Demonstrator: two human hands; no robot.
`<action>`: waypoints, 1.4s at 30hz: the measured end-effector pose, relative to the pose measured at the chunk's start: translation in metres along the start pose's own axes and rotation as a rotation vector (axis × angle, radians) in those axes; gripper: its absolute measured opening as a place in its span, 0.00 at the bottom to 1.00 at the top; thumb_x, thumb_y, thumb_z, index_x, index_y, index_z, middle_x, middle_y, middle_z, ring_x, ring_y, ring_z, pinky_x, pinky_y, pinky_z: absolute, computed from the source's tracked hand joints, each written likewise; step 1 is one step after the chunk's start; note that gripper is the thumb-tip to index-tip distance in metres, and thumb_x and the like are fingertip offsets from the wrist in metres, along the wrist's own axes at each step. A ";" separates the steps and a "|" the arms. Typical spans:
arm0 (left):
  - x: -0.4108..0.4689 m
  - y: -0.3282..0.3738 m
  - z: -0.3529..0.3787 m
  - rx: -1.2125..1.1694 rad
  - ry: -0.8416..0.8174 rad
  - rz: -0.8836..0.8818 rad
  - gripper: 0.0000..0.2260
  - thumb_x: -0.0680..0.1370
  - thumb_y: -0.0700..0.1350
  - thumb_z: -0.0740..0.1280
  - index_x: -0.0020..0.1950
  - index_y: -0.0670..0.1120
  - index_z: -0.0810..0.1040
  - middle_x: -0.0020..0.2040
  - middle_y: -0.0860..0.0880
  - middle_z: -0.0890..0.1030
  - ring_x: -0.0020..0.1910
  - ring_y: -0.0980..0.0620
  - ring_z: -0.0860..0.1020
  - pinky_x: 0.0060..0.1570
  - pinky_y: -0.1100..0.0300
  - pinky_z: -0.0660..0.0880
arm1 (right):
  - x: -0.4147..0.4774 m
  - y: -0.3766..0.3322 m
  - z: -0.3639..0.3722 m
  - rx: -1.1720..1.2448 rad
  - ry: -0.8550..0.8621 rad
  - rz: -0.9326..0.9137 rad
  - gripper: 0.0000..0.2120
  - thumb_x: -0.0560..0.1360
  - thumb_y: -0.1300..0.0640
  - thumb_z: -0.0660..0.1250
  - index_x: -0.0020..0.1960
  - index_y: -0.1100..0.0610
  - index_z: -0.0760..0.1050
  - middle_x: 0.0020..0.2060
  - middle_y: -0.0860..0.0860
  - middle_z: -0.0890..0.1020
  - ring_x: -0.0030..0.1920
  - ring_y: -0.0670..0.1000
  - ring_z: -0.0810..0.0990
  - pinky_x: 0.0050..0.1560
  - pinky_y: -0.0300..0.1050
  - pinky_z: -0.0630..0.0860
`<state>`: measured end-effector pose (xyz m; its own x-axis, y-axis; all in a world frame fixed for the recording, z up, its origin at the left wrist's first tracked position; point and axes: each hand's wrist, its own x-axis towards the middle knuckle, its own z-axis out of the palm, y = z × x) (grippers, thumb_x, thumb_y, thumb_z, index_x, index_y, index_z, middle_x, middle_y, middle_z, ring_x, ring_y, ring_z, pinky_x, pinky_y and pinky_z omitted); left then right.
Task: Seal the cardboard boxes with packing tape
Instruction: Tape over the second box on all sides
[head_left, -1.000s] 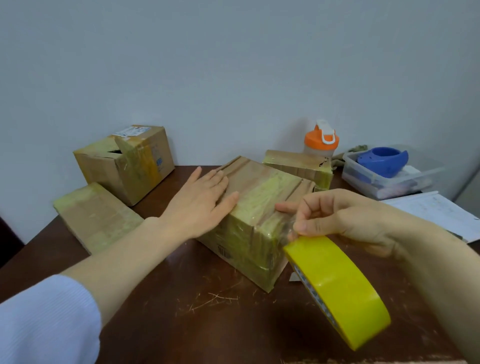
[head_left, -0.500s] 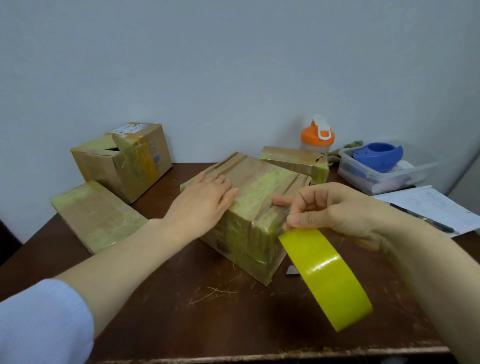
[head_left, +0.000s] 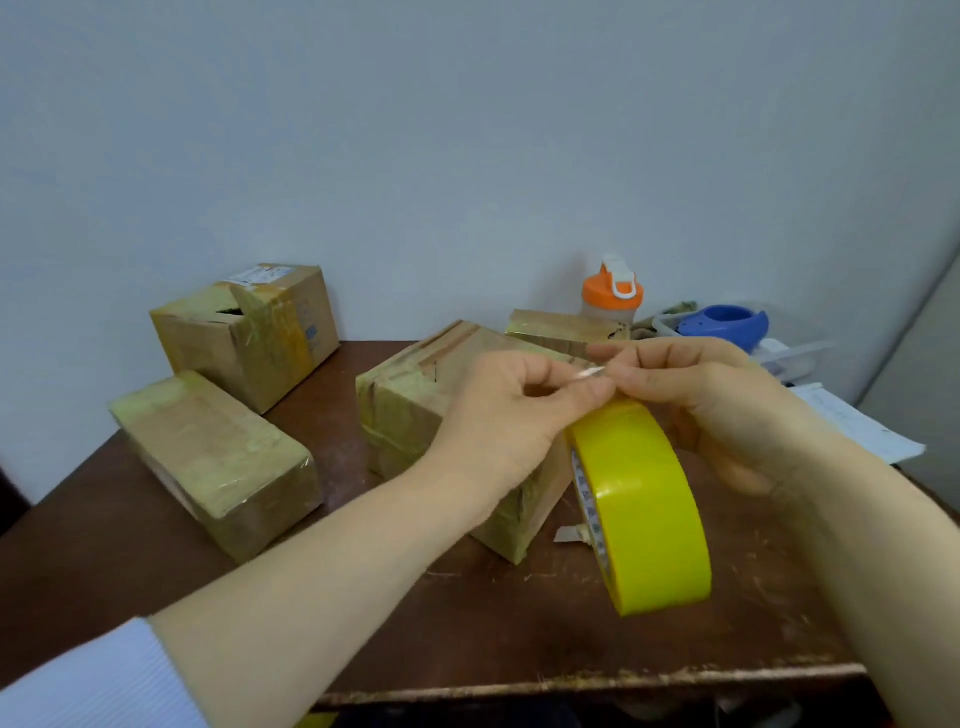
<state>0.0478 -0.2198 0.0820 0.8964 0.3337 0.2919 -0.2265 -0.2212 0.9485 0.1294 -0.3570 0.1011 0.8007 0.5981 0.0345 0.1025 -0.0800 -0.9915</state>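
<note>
Both hands are working close together above the counter (head_left: 467, 623). The left hand (head_left: 509, 415) is pinching the free tape end (head_left: 592, 371) between thumb and forefinger. The right hand (head_left: 701, 405) is gripping the yellow tape roll (head_left: 644, 499), which is hanging edge-on below its curled fingers, clear of the counter. Whether the strip is being torn or merely peeled cannot be told. Directly behind the hands, the middle box (head_left: 405, 410) is showing tape over its near faces and top, though bands of bare cardboard are showing along its far top edge. To the left, the long flat box (head_left: 208, 457) is lying wrapped in tape and appears finished. Behind it, the tall box (head_left: 249, 332) is showing a dark gap at its top flap and, in my judgement, is awaiting sealing. A small box (head_left: 561, 330) is sitting at the back beside an orange-capped bottle (head_left: 613, 291); it is too far off to grade. A tape scrap (head_left: 569, 532) is lying by the middle box. Assessment: work is partway through, with at least one box outstanding.
</note>
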 end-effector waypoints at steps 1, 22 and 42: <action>0.001 0.000 0.004 0.051 0.046 0.076 0.05 0.72 0.44 0.74 0.36 0.52 0.83 0.37 0.54 0.84 0.39 0.59 0.81 0.42 0.63 0.78 | -0.002 -0.001 0.001 0.030 0.027 -0.025 0.06 0.72 0.61 0.67 0.39 0.60 0.82 0.45 0.54 0.84 0.43 0.57 0.81 0.48 0.56 0.75; 0.068 0.027 -0.066 0.385 0.290 0.002 0.10 0.72 0.39 0.71 0.33 0.36 0.78 0.29 0.40 0.78 0.26 0.48 0.76 0.30 0.56 0.77 | -0.017 -0.015 0.045 0.306 -0.155 -0.130 0.13 0.59 0.51 0.75 0.40 0.58 0.84 0.41 0.56 0.86 0.41 0.54 0.85 0.43 0.49 0.82; -0.022 -0.066 -0.034 0.199 0.252 -0.303 0.13 0.74 0.46 0.71 0.29 0.48 0.81 0.46 0.55 0.81 0.52 0.57 0.76 0.50 0.58 0.72 | -0.036 0.024 0.027 0.202 -0.126 0.237 0.21 0.52 0.54 0.76 0.43 0.63 0.84 0.40 0.61 0.85 0.36 0.56 0.84 0.33 0.43 0.79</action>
<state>0.0295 -0.1812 0.0172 0.7845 0.6183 0.0483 0.1320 -0.2427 0.9611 0.0875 -0.3591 0.0728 0.7077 0.6766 -0.2033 -0.2069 -0.0767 -0.9754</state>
